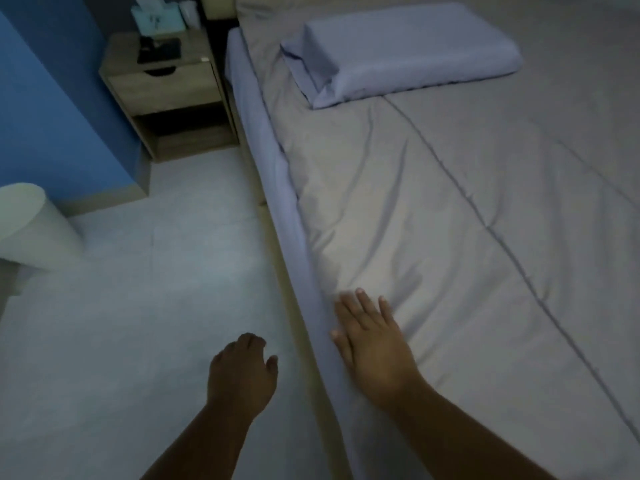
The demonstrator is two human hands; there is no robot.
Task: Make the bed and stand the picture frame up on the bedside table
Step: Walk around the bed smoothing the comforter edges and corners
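Observation:
A grey duvet (433, 209) lies spread over the bed, with soft creases near its left edge. A lilac pillow (405, 46) rests at the head of the bed. My right hand (370, 344) lies flat on the duvet at the bed's left edge, fingers apart, holding nothing. My left hand (242, 372) hangs over the floor beside the bed, fingers loosely curled, with nothing in it. A dark picture frame (160, 50) lies flat on top of the wooden bedside table (162, 88) at the upper left.
A pale tissue box (157, 17) and a white cup (190, 13) stand behind the bedside table. A blue wall (52, 98) runs along the left. A white bin (31, 226) sits at the left edge. Light tiled floor (145, 289) stretches beside the bed.

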